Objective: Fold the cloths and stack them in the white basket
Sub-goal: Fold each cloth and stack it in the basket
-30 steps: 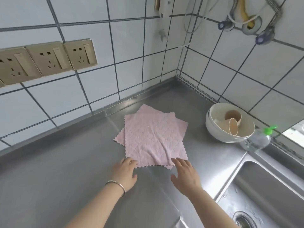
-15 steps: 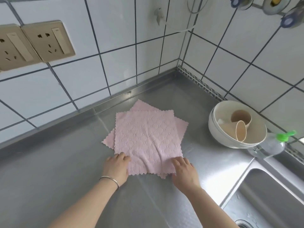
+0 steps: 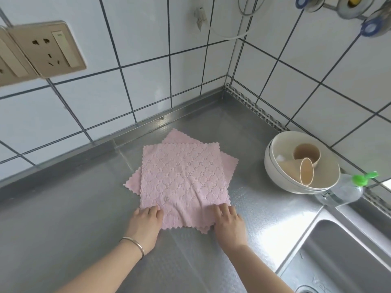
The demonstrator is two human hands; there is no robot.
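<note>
beyond the fingertips, a matt, quilted-textured pink cloth (image 3: 182,176); under both hands, a glossy, faintly embossed metal counter (image 3: 63,218).

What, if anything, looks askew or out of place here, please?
The lower cloth lies turned under the top cloth, corners poking out. One cup lies tipped in the bowl. No white basket shows.

Two cloths (image 3: 182,176) lie overlapped on the counter (image 3: 63,218), bowls (image 3: 300,166) to their right.
</note>
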